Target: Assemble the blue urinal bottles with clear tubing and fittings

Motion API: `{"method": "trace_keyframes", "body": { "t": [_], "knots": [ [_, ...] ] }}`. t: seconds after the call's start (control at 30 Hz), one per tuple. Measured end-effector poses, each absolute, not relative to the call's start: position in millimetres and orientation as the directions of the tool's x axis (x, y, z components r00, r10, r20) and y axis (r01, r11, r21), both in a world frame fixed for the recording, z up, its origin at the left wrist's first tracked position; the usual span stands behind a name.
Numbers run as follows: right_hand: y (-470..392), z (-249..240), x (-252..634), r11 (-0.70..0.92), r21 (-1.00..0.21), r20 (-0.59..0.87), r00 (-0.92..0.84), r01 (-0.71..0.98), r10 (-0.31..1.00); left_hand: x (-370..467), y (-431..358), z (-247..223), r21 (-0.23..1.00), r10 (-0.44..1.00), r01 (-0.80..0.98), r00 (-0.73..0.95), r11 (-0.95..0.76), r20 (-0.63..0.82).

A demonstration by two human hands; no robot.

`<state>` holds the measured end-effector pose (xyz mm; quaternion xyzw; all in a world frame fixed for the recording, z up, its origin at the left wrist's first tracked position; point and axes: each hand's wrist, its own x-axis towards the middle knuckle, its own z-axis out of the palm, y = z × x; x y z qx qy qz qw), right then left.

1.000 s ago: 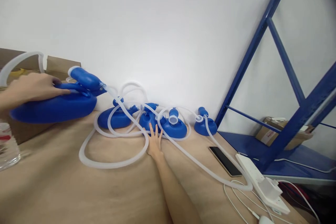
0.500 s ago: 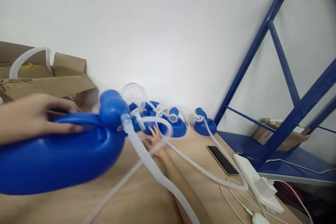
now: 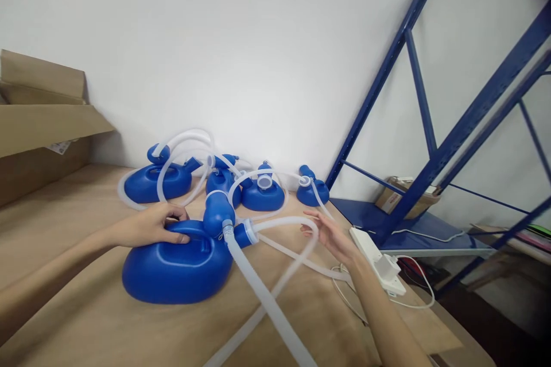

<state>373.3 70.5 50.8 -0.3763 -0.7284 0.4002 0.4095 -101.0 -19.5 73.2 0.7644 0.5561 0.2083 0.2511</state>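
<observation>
My left hand (image 3: 159,225) is wrapped round the handle of a blue plastic urinal bottle (image 3: 176,272), which lies on its side on the wooden table. From its cap end come translucent white hoses: a ribbed hose (image 3: 262,292) runs toward me, and a looped hose (image 3: 284,222) bends to the right. Beside that loop is my right hand (image 3: 329,236), fingers stretched out and apart; its fingertips lie behind the hose, and I cannot tell if they touch it. Similar blue bottles stand along the wall, among them a bottle with a coiled hose (image 3: 159,185) at the left.
A cardboard box (image 3: 47,126) stands at the left. On the right are a white power strip (image 3: 374,261) with a charger plugged in, thin white cables (image 3: 344,298), and a blue metal shelf frame (image 3: 379,86). A small carton (image 3: 400,198) sits on its lower shelf.
The held bottle has come down from mid-air onto the table. My right hand has moved right, away from the bottles by the wall. The phone no longer shows in its earlier spot; the view has shifted.
</observation>
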Motion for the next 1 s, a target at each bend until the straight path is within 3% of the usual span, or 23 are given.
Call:
{"method": "trace_keyframes", "body": {
  "t": [0.07, 0.13, 0.2, 0.27, 0.37, 0.47, 0.57, 0.73, 0.87, 1.0],
  "knots": [
    [65, 70, 378, 0.402, -0.865, 0.333, -0.256, 0.3, 0.908, -92, -14, 66, 0.579, 0.958, 0.774, 0.283, -0.255, 0.045],
    [56, 85, 362, 0.496, -0.733, 0.44, -0.232, 0.466, 0.868, -82, -12, 65, 0.543, 0.96, 0.8, 0.278, -0.254, 0.04],
    [44, 93, 330, 0.637, -0.496, 0.515, -0.391, 0.591, 0.763, -75, -11, 70, 0.536, 0.953, 0.805, 0.303, -0.256, 0.001],
    [35, 91, 292, 0.755, -0.251, 0.555, -0.549, 0.605, 0.625, -71, -9, 80, 0.577, 0.942, 0.777, 0.334, -0.251, -0.04],
    [35, 79, 244, 0.829, -0.067, 0.481, -0.71, 0.555, 0.514, -70, -1, 96, 0.687, 0.956, 0.706, 0.287, -0.173, -0.054],
    [47, 73, 220, 0.841, -0.061, 0.369, -0.771, 0.537, 0.519, -72, 17, 98, 0.815, 0.953, 0.577, 0.274, -0.055, -0.13],
    [57, 73, 212, 0.828, -0.093, 0.334, -0.766, 0.553, 0.549, -73, 34, 83, 0.902, 0.896, 0.431, 0.407, -0.015, -0.18],
    [57, 64, 204, 0.8, -0.191, 0.375, -0.71, 0.569, 0.595, -70, 49, 56, 0.969, 0.829, 0.239, 0.554, -0.068, -0.078],
    [59, 60, 203, 0.772, -0.288, 0.369, -0.678, 0.567, 0.636, -64, 51, 40, 0.982, 0.859, 0.162, 0.512, -0.094, -0.003],
    [65, 77, 217, 0.84, -0.275, 0.264, -0.804, 0.467, 0.533, -60, 50, 26, 0.989, 0.889, 0.121, 0.458, -0.086, 0.021]
  ]
}}
